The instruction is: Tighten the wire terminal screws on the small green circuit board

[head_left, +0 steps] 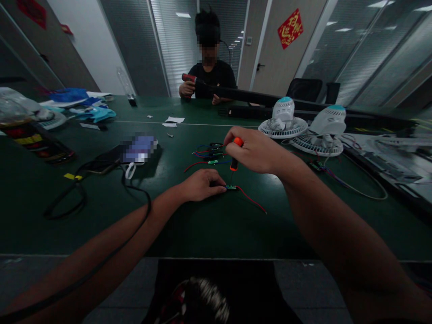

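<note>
A small green circuit board (231, 187) lies on the dark green table, with a red wire (251, 200) running from its right end. At the board's left end, the fingertips of my left hand (201, 185) are closed on it against the tabletop. My right hand (251, 148) grips an orange and black screwdriver (234, 163) from above, upright, with its thin shaft pointing down at the board. Whether the tip touches a screw is too small to tell. Just beyond my left hand lies a second small green board (213, 162) with red and blue wires.
White fan heads (283, 121) stand to the right, near a long black bar (249, 94). On the left are a phone (138, 149), a black cable (84, 198) and a dark-labelled bottle (37, 139). Opposite, a person (216, 74) holds a red power tool (189, 78).
</note>
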Available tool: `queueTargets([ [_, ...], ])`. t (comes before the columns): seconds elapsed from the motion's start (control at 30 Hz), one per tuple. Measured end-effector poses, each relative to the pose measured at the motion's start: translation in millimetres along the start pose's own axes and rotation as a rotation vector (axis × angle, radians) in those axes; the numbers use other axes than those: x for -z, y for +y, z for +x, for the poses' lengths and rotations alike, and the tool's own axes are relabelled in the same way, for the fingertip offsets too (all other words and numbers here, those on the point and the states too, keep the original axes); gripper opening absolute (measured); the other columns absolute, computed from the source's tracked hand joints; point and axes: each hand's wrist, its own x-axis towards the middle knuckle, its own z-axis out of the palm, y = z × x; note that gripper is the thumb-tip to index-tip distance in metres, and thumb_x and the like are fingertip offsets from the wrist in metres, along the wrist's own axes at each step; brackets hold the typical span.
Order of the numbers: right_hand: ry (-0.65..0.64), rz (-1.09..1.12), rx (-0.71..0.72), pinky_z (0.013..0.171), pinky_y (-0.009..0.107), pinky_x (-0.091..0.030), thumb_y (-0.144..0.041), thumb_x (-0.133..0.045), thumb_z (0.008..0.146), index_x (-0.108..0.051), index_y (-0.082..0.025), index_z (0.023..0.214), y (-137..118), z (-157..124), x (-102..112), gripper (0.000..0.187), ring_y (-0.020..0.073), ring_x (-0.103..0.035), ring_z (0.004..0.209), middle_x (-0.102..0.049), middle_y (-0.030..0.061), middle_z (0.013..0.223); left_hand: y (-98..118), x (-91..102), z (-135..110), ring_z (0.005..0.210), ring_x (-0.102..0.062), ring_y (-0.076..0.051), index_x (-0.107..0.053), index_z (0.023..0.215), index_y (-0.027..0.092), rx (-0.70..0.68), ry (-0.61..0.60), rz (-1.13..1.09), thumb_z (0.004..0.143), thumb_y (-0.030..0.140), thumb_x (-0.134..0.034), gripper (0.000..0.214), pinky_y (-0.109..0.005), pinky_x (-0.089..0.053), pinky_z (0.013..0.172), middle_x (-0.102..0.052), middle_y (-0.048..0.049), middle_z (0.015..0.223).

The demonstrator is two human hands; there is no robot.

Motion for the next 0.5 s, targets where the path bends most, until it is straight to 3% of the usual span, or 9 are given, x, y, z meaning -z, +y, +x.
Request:
queueTargets([
  [0.37,0.050,-0.020,-0.005,0.056,0.027,-0.028,-0.030,-0.042,0.081,-0.062,-0.017,0.066,-4.5,-1.6,-7.1,0.028,0.0123,-0.044,0.059,-0.057,0.0018,0.066,-1.9,-1.3,1.2,0.077,-0.058,-0.013,-0.069,0.096,0.016,0.000,-0.010,0.003,0.084,0.031,-0.059,0.021,-0.024,-0.043,0.072,-0.062,-0.0024,0.085],
  [0.5,0.073,-0.051,-0.015,0.054,0.027,-0.026,-0.046,-0.044,0.085,-0.062,-0.017,0.065,-6.9,-2.2,-9.4,0.039,0.0116,-0.043,0.057,-0.056,0.0017,0.063,-2.2,-1.7,1.8,0.076,-0.058,-0.012,-0.069,0.096,0.016,0.004,-0.010,0.005,0.084,0.031,-0.059,0.021,-0.025,-0.044,0.072,-0.062,-0.0017,0.083],
])
